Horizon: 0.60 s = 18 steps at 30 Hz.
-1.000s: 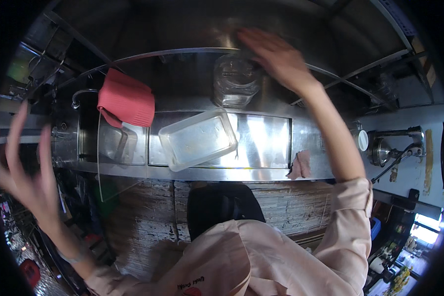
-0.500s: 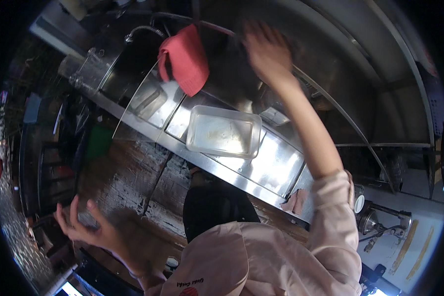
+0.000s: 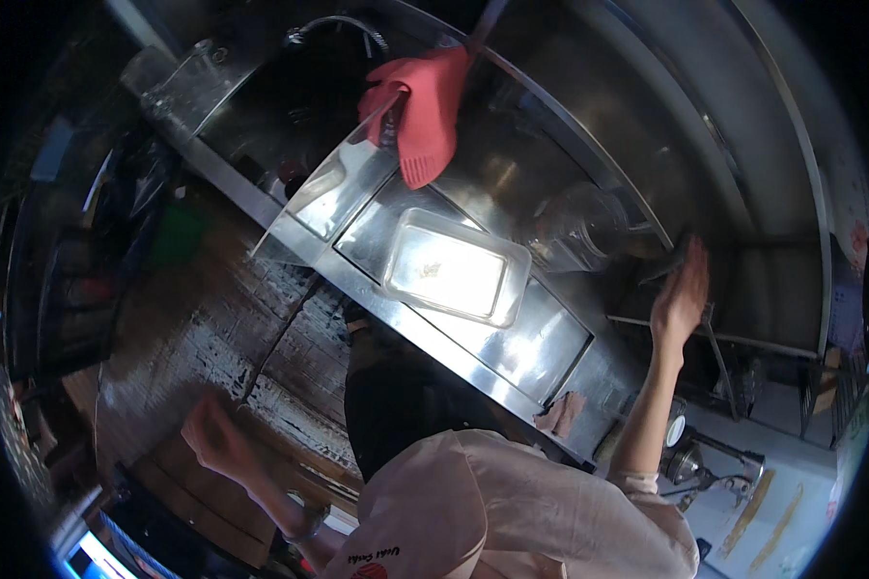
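Note:
My right hand is stretched out at the right, fingers straight and close together, near the steel shelf upright. A dark patch beside its fingers is too dim to make out. Low on the left, over the wooden floor, hangs my left hand, slightly blurred, its fingers curled in with nothing visible in them. A clear rectangular plastic tub stands on the steel counter in front of me. Behind it a clear round container lies in shadow, apart from both hands.
A red cloth drapes over a clear upright panel beside the dark sink. A crumpled pinkish cloth lies at the counter's near right end. Metal equipment stands on a white surface at the right. The floor has pale smears.
My right hand has swung from the back of the counter toward the right and nearer. My left hand has moved right, its spread fingers now curled. The whole view has shifted.

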Motion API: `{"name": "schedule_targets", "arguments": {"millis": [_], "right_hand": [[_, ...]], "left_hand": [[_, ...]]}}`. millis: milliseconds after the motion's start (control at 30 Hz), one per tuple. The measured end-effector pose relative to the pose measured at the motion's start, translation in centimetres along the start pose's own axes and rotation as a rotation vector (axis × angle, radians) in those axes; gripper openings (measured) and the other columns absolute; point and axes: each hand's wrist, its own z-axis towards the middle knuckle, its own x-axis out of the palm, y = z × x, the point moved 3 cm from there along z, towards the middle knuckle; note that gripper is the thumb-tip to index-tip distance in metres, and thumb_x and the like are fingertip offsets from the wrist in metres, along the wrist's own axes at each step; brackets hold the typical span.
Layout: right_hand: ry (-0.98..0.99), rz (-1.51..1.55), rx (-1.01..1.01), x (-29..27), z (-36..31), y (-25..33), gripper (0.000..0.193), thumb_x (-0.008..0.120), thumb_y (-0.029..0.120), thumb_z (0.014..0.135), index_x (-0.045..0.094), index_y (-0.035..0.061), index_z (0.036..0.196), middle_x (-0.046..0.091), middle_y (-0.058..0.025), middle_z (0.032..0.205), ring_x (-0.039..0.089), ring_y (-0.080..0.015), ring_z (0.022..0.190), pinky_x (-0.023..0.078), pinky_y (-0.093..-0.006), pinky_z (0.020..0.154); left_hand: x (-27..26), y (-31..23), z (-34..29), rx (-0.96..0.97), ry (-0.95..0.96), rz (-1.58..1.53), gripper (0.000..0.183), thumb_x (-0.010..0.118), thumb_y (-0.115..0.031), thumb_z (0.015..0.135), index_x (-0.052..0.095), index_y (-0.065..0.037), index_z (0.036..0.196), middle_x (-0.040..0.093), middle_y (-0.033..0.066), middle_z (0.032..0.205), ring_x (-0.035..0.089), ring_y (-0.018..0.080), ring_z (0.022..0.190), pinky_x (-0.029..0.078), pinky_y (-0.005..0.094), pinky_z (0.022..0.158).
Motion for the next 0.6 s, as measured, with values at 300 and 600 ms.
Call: {"name": "schedule_targets", "arguments": {"millis": [300, 600], "right_hand": [[-0.396, 0.321, -0.372, 4.1, 11.2, 17.4, 0.045, 0.053, 0.015, 0.097, 0.058, 0.0141, 0.142, 0.063, -0.0107, 0.140, 0.058, -0.0330, 0.130, 0.044, -0.0478, 0.111], [-0.222, 0.015, 0.214, -0.2, -8.8, -5.1, 0.053, 0.056, 0.005, 0.098, 0.048, 0.0033, 0.151, 0.050, -0.0205, 0.154, 0.047, -0.0392, 0.142, 0.037, -0.0471, 0.119]], "left_hand": [[6.6, -5.7, 5.0, 0.263, 0.068, -0.168, 0.012, 0.065, -0.002, 0.100, 0.072, 0.003, 0.108, 0.066, 0.0157, 0.118, 0.063, 0.0269, 0.108, 0.056, 0.0395, 0.091], [7.0, -4.5, 6.0, 0.201, 0.047, -0.291, 0.014, 0.061, -0.002, 0.102, 0.071, 0.006, 0.109, 0.062, 0.0161, 0.120, 0.063, 0.0264, 0.112, 0.060, 0.0355, 0.092]]}}
